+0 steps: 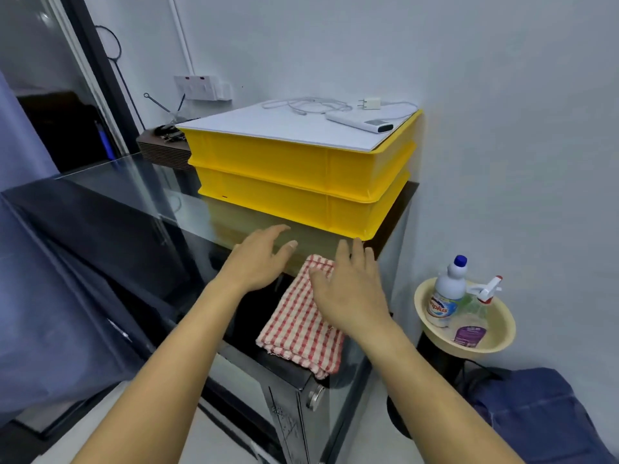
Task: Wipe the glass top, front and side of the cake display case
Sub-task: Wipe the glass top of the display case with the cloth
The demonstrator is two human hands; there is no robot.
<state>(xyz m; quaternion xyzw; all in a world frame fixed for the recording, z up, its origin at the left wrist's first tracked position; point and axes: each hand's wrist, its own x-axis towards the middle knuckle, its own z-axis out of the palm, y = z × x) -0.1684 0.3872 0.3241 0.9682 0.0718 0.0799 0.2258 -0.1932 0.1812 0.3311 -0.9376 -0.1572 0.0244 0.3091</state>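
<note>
Yellow crates (294,182): 2; bottles (445,293): 2; cloth (301,326): 1.

A pale bluish-white wall (485,78) closed the far and right sides, lit evenly. A white socket plate (201,87) sat on it at far left, beside a dark door frame (100,78). Pale floor (110,420) showed near left.

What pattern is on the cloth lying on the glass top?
Red-and-white checks on the cloth, seen in the head view, the only one.
</note>
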